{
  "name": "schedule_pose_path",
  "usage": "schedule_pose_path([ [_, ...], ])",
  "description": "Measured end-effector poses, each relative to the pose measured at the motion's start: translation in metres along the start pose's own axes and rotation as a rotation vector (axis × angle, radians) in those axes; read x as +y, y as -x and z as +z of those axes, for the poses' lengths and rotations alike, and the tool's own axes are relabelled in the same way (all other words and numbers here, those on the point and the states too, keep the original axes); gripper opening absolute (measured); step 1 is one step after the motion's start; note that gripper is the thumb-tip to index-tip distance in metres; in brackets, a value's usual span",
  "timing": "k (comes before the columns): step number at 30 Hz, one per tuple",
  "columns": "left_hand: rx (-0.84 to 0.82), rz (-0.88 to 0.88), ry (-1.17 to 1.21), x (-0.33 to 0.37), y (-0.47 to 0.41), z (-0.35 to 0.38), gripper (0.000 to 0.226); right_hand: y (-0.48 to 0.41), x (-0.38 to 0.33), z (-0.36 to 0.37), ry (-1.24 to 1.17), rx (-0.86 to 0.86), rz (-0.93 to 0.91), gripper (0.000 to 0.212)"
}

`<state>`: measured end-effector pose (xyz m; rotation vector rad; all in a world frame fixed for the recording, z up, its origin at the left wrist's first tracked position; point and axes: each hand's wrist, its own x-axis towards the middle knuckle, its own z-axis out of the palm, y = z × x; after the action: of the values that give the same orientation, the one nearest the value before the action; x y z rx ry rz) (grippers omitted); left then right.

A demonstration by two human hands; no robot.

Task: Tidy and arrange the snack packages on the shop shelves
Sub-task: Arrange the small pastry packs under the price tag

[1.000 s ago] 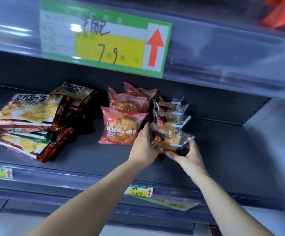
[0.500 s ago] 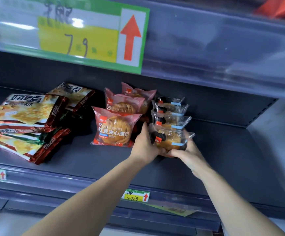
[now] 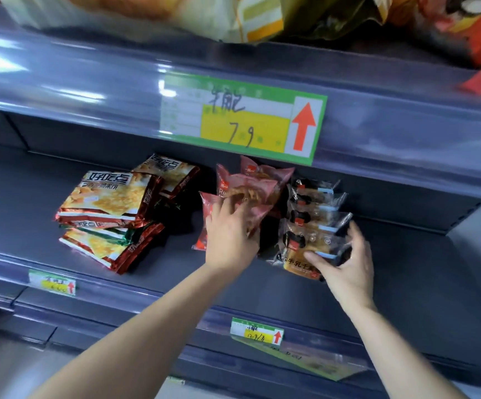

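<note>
Shelf-edge price tag [image 3: 242, 119] reads 7 9; biscuit bags [image 3: 107, 197] read 好吃点.

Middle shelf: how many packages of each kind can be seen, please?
Pink red-bean bread packs: 3
Clear bread packs: 4
Gold biscuit bags: at least 3, stacked
Total: at least 10

Bare dark grey metal shelf [image 3: 412, 269] lies open right of the clear-wrapped bread packets [image 3: 317, 217]; pink bun packets [image 3: 251, 182] and gold-and-red foil biscuit bags [image 3: 107, 203] crowd the middle, under the overhanging upper shelf edge [image 3: 392, 125].
</note>
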<state>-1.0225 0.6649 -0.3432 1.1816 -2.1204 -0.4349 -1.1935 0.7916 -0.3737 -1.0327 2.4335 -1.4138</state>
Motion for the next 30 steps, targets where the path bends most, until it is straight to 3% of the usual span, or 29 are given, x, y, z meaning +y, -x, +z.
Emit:
schedule_pose_path([
  [7,-0.034,0.098,0.049,-0.013,0.012,-0.029,0.029,0.012,-0.022,0.006,0.305,0.142,-0.161,0.055],
  [12,-0.191,0.044,-0.003,-0.018,0.011,-0.069,0.028,0.027,-0.061,0.003,0.331,0.051,-0.164,0.035],
  [22,-0.253,0.091,-0.053,-0.012,0.016,-0.166,0.023,0.067,-0.171,-0.023,0.333,-0.177,-0.146,0.023],
  [30,-0.236,0.061,-0.271,-0.004,0.044,-0.237,0.031,0.099,-0.231,-0.044,0.479,-0.353,-0.236,0.022],
])
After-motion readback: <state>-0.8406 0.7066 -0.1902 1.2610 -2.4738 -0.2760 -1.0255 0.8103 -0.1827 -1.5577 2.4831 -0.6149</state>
